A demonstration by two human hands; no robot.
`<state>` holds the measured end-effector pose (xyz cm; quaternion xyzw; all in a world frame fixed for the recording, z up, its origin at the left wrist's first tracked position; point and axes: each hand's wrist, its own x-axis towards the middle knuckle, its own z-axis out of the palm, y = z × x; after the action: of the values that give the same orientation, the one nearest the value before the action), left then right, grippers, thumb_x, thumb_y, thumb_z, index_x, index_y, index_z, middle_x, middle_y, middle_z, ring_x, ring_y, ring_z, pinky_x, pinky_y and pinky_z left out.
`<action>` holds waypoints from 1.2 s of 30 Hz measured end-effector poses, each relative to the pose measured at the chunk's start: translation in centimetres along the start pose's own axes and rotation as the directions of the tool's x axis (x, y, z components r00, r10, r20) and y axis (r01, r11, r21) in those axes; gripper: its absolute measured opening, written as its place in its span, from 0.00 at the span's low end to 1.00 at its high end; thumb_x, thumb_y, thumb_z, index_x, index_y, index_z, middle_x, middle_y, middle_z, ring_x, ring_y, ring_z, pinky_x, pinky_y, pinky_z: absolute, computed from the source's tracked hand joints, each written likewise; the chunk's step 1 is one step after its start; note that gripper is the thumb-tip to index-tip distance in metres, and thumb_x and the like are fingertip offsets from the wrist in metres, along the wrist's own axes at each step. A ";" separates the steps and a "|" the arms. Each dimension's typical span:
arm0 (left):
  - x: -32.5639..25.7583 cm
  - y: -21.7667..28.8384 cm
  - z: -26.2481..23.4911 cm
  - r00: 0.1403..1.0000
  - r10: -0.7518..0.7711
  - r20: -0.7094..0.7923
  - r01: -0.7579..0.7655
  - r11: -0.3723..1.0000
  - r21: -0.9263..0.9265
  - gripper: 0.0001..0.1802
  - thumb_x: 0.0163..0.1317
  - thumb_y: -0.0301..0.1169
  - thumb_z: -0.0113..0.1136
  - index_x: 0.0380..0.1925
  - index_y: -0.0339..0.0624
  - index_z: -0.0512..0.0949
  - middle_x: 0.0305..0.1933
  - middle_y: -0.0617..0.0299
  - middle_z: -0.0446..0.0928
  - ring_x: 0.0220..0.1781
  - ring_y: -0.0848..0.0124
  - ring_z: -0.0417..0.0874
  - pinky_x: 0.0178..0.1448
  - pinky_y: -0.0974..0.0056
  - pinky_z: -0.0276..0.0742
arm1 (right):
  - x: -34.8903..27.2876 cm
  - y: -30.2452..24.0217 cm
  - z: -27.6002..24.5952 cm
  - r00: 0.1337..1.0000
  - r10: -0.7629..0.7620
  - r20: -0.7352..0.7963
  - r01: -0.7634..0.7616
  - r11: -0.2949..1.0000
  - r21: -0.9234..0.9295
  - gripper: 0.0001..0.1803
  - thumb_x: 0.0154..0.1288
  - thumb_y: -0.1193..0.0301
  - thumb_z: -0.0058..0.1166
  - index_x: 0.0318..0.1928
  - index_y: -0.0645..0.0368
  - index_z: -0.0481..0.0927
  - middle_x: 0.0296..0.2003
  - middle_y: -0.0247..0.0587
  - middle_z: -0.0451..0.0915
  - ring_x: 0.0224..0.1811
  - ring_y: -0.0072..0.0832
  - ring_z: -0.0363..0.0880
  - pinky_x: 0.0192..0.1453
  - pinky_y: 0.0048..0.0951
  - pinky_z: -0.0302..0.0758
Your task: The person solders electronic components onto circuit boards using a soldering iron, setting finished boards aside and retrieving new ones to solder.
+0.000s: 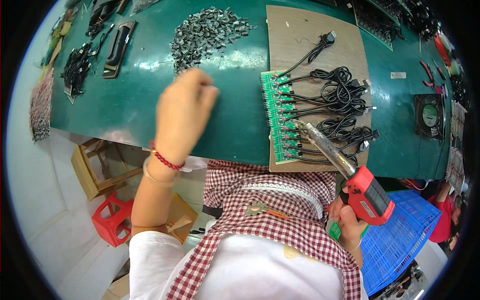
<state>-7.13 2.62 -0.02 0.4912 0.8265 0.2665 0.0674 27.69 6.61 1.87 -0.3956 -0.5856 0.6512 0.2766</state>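
Right hand (346,216) is clamped around the red handle of a soldering gun (350,175), close to the body at the table's near edge. Its long metal barrel slants up and left, with the tip over the row of green circuit boards (277,117). These boards lie along the left edge of a brown wooden board (300,40), and black cables (342,95) run from them to the right in loose coils. The barrel crosses in front of the lower cables and hides part of them.

Left hand (184,112) is raised over the green table (125,105), fingers curled together with the tips pinched near a small part that is too blurred to identify. The wrist carries a red bead bracelet (165,160) and a pale bangle. The hand covers the near edge of a heap of small dark metal parts (207,32) lying farther back.

A blue plastic crate (400,235) stands below the right hand. A small black fan (430,116) sits at the far right of the table. A black handle-shaped casing (118,48) and a bundle of dark connectors (77,67) lie at the far left. A red stool (111,220) stands under the table.
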 end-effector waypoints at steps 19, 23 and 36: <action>-2.9 -1.7 -1.9 0.988 0.032 0.153 -0.063 0.978 0.199 0.06 0.54 0.20 0.54 0.29 0.35 0.67 0.30 0.52 0.68 0.33 0.53 0.73 0.37 0.56 0.70 | 3.2 -1.2 2.0 0.991 -0.132 -0.032 0.135 0.981 0.138 0.21 0.64 0.64 0.49 0.48 0.68 0.62 0.13 0.36 0.64 0.12 0.20 0.60 0.16 0.21 0.64; -2.6 -2.1 -2.0 0.986 0.084 0.144 -0.096 0.993 0.076 0.05 0.55 0.20 0.52 0.31 0.36 0.67 0.30 0.51 0.67 0.32 0.52 0.72 0.35 0.56 0.68 | 3.5 -1.5 2.5 0.991 -0.130 -0.041 0.134 0.982 0.134 0.21 0.63 0.64 0.49 0.48 0.68 0.61 0.14 0.36 0.64 0.12 0.20 0.60 0.16 0.21 0.64; -3.5 3.1 -0.3 0.904 0.104 0.415 0.195 0.763 -0.616 0.02 0.58 0.19 0.53 0.30 0.35 0.72 0.32 0.60 0.71 0.30 0.76 0.73 0.33 0.73 0.70 | 3.3 -2.8 4.5 0.997 -0.007 -0.076 0.021 0.983 0.184 0.21 0.61 0.72 0.51 0.51 0.65 0.61 0.20 0.38 0.68 0.17 0.22 0.66 0.23 0.24 0.70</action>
<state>-3.06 0.70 1.26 0.4630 0.6611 0.4184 0.4166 21.81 7.35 4.02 -0.3884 -0.5144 0.6855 0.3386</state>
